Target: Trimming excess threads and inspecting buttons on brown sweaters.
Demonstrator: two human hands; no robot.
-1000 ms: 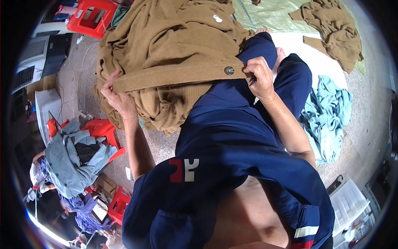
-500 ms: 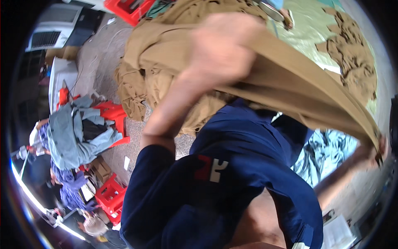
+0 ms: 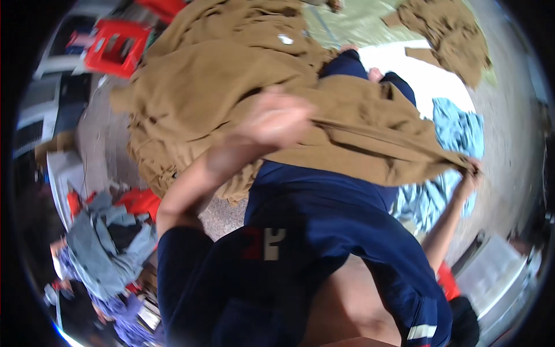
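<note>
"One brown knitted garment (image 3: 370,165) stretches across the lap, over the dark navy cloth trousers (image 3: 347,65). How are the hands set?"

"The bare right hand (image 3: 471,173) pinches its right-hand end. The bare left hand (image 3: 280,118) is a blur above the cloth, fingers seemingly curled; I cannot tell whether it grips anything."

"How would you handle it well?"

"I'd make the right pinch light and close to the edge, so the knit isn't dragged out of shape, and smooth with the left from the middle outward. I'd also mind the pile: where it meets the garment is hard to see."

"And the counts, working outward?"

"Two hands, one garment on the lap. Ahead and leftward, one heaped pile of brown knitwear (image 3: 208,87), its pieces too tangled to count. Rightward, one crumpled heap of light-blue fabric (image 3: 459,127). Upper left, at least two red plastic stools (image 3: 97,51). Upper right, seemingly one loose brown garment (image 3: 448,32), beside a shiny pale-green plastic sheet (image 3: 358,23)."
</note>
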